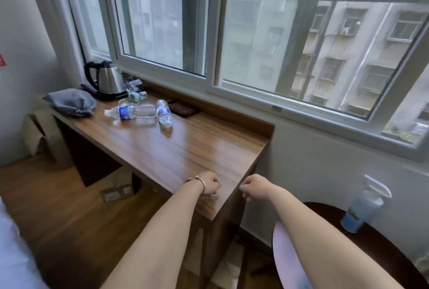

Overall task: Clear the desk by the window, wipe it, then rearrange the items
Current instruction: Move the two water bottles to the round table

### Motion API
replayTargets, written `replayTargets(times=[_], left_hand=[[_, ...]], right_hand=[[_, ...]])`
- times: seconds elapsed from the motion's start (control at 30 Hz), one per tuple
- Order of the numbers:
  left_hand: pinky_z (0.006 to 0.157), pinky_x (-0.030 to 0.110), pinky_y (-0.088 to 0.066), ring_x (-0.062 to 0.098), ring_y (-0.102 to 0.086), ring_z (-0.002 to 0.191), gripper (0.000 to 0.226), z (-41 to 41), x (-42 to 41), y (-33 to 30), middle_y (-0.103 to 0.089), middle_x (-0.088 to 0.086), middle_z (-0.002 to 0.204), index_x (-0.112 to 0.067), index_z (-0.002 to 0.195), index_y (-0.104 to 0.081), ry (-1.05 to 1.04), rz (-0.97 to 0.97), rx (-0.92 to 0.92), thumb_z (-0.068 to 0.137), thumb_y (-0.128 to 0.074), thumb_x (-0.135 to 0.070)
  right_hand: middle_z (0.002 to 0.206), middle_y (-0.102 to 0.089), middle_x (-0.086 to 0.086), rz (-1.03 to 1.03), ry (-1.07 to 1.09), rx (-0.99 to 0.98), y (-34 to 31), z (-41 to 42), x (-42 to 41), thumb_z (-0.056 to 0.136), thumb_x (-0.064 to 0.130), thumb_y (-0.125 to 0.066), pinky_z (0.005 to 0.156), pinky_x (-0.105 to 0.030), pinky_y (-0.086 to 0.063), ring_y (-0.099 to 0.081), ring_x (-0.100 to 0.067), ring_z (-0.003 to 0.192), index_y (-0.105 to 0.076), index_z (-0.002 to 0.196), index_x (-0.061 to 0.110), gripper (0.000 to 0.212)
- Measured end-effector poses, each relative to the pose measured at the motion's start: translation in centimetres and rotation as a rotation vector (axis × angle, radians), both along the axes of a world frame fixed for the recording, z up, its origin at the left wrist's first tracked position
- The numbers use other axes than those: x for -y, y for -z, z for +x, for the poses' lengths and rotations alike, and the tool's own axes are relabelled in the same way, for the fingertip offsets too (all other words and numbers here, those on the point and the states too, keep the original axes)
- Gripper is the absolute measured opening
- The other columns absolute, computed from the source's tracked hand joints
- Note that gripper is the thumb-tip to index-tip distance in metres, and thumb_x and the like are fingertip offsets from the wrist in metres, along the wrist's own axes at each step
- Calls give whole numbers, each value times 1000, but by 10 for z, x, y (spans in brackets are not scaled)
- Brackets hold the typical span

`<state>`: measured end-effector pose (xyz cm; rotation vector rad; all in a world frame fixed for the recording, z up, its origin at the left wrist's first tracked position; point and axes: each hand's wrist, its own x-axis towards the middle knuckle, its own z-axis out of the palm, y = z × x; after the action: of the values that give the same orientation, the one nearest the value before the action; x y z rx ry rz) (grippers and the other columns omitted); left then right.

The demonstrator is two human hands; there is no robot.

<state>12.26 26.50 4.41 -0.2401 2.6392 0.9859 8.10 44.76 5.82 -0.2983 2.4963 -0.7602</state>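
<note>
Here the wooden table runs under the window from the upper left of the frame down to the lower centre. Both hands sit at its near end. The left hand, with a bangle on the wrist, hangs over the table's near corner with its fingers curled inward and nothing in them. The right hand is just beside it, off the table's right edge, its fingers likewise loosely curled; whether it pinches anything small cannot be told. The two hands are close together but not touching.

The task's things cluster at the far end, in the left part of the frame. A steel kettle stands on its base at the back corner near the window. A grey cloth bag lies at the left edge. Two plastic water bottles lie on their sides near the middle: the left bottle points its cap left, the right bottle points its cap toward the camera, and the two almost meet. A dark brown wallet lies flat by the back rim. Small items sit beside the kettle, too blurred to name.

At the lower right, a blue spray bottle stands on a dark round stool.
</note>
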Motion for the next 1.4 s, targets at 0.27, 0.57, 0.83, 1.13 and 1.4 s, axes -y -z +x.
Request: replayTargets(times=[0.27, 0.57, 0.83, 1.13, 1.4], left_hand=[[96, 38, -48, 26, -58, 107, 28, 16, 108, 6, -61, 5, 115, -28, 101, -61, -108, -158, -10, 87, -41, -15], [95, 34, -47, 23, -57, 103, 28, 5, 222, -3, -58, 5, 115, -22, 113, -58, -168, -143, -91, 91, -41, -15], [96, 29, -43, 20, -52, 111, 35, -10, 323, -2, -53, 1, 125, -19, 127, -52, -216, -187, -108, 93, -44, -16], [96, 29, -38, 23, -47, 122, 48, -58, 369, -5, -42, 6, 140, -13, 140, -39, -408, -47, -226, 93, -47, -15], [99, 31, -41, 25, -50, 118, 47, -139, 389, -8, -48, 8, 134, -12, 133, -45, -499, 61, -239, 88, -57, -17]], right_hand=[[99, -65, -5, 51, -169, -42, -8, -6, 84, 98, 23, -49, 73, -26, -48, -60, -12, 81, -61, 111, 9, 23], [103, -68, -9, 62, -222, -20, 3, -25, 196, 97, 25, -49, 73, -29, -50, -66, -19, 90, -64, 108, 7, 26], [100, -64, -3, -43, -171, -76, 10, -44, 283, 97, 22, -51, 75, -27, -48, -63, -17, 91, -64, 113, 9, 24], [90, -62, -1, -88, -104, -84, 22, -96, 328, 92, 16, -56, 73, -29, -46, -59, -20, 90, -63, 96, 15, 9], [106, -64, -5, -205, 130, -279, 27, -189, 340, 90, 13, -59, 76, -23, -36, -53, -14, 91, -65, 113, 8, 24]])
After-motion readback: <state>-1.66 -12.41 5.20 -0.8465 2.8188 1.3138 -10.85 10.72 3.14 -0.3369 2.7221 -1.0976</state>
